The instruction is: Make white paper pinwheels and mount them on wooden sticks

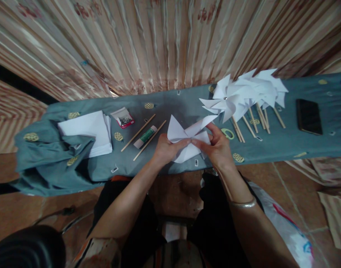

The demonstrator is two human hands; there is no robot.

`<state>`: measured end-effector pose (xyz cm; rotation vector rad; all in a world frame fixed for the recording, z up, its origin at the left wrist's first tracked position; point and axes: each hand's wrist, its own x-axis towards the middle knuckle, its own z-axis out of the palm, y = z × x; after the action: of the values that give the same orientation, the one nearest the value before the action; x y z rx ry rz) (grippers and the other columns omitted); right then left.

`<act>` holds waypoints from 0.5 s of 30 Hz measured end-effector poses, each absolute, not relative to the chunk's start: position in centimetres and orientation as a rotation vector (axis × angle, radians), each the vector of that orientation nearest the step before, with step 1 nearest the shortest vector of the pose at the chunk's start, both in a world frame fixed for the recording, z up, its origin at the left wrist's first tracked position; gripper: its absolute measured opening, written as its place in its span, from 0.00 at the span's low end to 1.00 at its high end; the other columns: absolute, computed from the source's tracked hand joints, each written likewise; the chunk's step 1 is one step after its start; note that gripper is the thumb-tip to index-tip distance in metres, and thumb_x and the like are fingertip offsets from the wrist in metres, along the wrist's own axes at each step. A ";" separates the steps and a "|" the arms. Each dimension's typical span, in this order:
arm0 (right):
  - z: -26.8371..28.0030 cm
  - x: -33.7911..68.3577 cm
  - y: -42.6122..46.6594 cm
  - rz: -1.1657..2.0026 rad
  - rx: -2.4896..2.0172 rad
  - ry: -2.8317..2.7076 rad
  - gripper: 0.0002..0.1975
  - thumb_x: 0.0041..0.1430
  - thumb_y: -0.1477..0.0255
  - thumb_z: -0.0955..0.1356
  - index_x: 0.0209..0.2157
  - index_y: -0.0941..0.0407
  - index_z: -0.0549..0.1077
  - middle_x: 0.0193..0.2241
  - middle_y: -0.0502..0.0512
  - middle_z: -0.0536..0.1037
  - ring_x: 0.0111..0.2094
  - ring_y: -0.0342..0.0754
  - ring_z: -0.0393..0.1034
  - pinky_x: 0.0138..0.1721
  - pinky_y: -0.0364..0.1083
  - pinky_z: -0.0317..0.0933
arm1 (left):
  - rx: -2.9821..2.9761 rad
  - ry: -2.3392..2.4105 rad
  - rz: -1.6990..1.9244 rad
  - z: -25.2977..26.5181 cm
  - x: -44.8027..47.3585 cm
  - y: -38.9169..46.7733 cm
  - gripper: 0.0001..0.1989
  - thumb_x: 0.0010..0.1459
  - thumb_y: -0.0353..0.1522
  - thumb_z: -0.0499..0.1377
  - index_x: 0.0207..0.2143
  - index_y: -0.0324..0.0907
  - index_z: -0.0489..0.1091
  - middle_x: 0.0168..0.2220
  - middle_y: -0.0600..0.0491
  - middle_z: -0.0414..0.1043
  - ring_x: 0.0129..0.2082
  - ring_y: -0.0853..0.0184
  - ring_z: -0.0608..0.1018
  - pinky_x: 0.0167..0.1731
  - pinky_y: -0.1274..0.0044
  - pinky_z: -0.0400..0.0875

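On the teal cloth (283,145) (pineapple-printed) lie paper (100,128), box (126,121), sticks (138,132), tube (145,137), pinwheels (243,95), phone (309,116).

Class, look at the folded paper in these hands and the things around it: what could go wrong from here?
The folded paper might spring open if the left hand or right hand slips, since both press near its centre. The open box of small metal pieces could spill if knocked. The overlapping pinwheels might crease one another.

Room runs between the pinwheel pile (240,95) and smartphone (309,116); the held pinwheel (175,128) blocks the middle, the curtain (159,44) perhaps touching the far edge.
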<state>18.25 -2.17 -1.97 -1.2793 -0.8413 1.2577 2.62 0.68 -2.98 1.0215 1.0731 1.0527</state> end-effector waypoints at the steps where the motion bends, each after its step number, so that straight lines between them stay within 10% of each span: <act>1: -2.0 18.2 -2.1 1.253 -1.283 -0.839 0.36 0.34 0.70 0.81 0.49 0.49 0.70 0.28 0.46 0.83 0.24 0.49 0.75 0.29 0.51 0.73 | 1.022 1.077 1.055 -3.0 2.6 0.7 0.17 0.35 0.40 0.75 0.24 0.39 0.76 0.24 0.51 0.78 0.25 0.65 0.77 0.25 0.76 0.72; 15: -2.2 18.0 -2.1 1.210 -1.313 -0.863 0.31 0.37 0.67 0.80 0.46 0.50 0.72 0.28 0.47 0.83 0.24 0.49 0.75 0.29 0.51 0.73 | 1.091 1.192 1.067 -2.7 3.0 0.6 0.11 0.41 0.34 0.72 0.22 0.37 0.76 0.23 0.52 0.77 0.25 0.67 0.77 0.25 0.78 0.70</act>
<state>18.04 -2.06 -2.24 -1.3131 -0.8626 1.2103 2.96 0.63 -2.65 1.0911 1.1916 1.0671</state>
